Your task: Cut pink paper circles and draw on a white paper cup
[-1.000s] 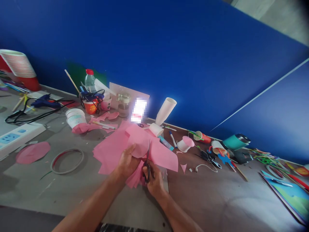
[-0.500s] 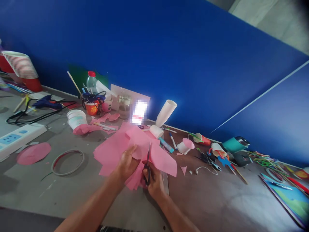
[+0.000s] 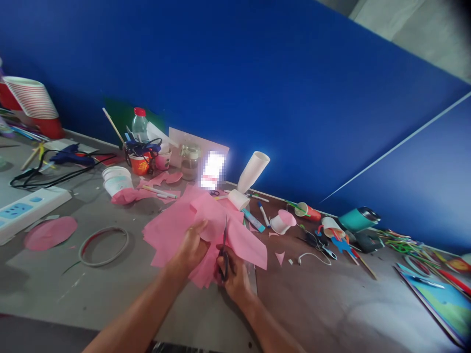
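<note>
One pair of scissors [image 3: 224, 245] and one stack of pink paper [image 3: 172, 230] are in play here. The paper is sitting between both hands, on the grey table [image 3: 121, 289]. The left hand [image 3: 191, 247] is pinching a pink sheet, thumb on top; the right hand [image 3: 233, 277] is curling closed around the scissor handles, blades pointing up into the paper.

A white power strip [image 3: 27, 208] lies at the table's left edge, with a pink paper disc [image 3: 50, 233] and a thin ring [image 3: 103, 246] just beyond it. Further back stand a water bottle [image 3: 139, 125], a glass jar [image 3: 190, 161] and a tilted stack of white cups [image 3: 253, 171]. A teal tumbler [image 3: 358, 218] lies on its side to the right, near scattered pens and straws.
</note>
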{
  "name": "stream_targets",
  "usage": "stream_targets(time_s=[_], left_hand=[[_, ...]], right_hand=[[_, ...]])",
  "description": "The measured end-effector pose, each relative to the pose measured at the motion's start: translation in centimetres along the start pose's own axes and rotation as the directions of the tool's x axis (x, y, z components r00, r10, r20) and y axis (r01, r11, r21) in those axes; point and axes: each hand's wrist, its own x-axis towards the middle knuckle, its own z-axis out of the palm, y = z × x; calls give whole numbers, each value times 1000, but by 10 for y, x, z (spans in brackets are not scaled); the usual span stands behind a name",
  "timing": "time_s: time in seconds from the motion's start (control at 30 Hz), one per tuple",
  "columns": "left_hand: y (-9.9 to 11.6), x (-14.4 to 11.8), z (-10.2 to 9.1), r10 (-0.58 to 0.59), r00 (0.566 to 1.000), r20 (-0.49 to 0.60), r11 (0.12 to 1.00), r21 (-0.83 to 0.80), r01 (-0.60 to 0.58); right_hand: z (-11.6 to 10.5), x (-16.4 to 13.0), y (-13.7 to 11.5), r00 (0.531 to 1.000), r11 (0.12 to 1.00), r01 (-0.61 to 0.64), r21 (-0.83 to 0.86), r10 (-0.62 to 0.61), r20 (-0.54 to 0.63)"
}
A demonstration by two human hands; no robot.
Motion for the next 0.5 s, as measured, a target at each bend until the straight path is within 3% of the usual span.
stream_targets(time_s=[0.17,0.37,0.5], left_hand=[[-1,-1,2,-37,999,11,999,-5,37],[-2,1,1,-67,995,-79,998,7,68],[-1,3,0,-54,996,-72,998,-23,52]], right_hand=[[1,-1,5,1000,1000,-6,17,6,6],[1,0,7,1000,1000,23,7,-23,-16],[2,1,3,1000,999,-7,48,7,8]])
